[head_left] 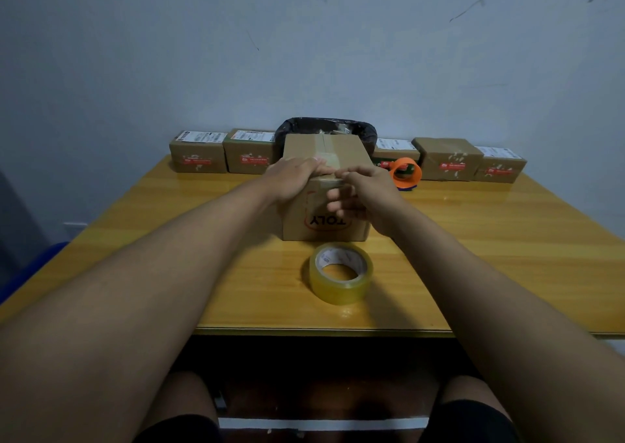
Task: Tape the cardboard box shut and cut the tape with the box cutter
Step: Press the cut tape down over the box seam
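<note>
A brown cardboard box (pixel 341 151) stands mid-table, flaps closed, with a strip of clear tape (pixel 326 153) running along its top seam. My left hand (pixel 294 175) lies flat on the box's near top edge, fingers pressing on the tape. My right hand (pixel 362 192) is at the near front edge, fingertips pinching at the tape end there; I cannot tell whether it holds anything else. A roll of clear tape (pixel 341 273) lies flat on the table in front of the box. No box cutter shows in view.
Several small labelled cardboard parcels (pixel 198 155) line the table's back edge by the wall. An orange tape dispenser ring (pixel 406 172) stands right of the box. A black-bagged bin (pixel 324 128) sits behind it. The wooden table's (pixel 507 239) near edge is close to my knees.
</note>
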